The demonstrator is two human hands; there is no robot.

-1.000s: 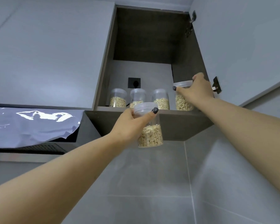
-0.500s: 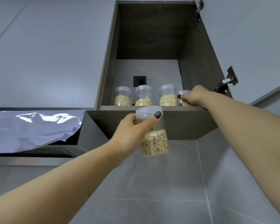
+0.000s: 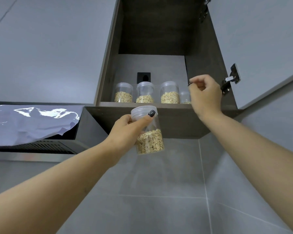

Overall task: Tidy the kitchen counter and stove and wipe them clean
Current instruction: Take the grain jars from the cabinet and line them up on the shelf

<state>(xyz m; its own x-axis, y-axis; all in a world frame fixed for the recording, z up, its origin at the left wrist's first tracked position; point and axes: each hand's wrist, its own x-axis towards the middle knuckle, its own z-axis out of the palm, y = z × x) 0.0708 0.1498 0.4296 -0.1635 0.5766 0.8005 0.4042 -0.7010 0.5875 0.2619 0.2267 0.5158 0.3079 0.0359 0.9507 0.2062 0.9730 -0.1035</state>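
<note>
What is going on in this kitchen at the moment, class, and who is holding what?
A person is putting clear jars of oats away in an open wall cabinet. The left hand grips one jar near its lid, just below the cabinet's shelf. The right hand is empty, loosely curled in front of the shelf's right end. Four jars stand in a row on the shelf; the rightmost sits partly behind that hand. The cabinet door hangs open at the right.
</note>
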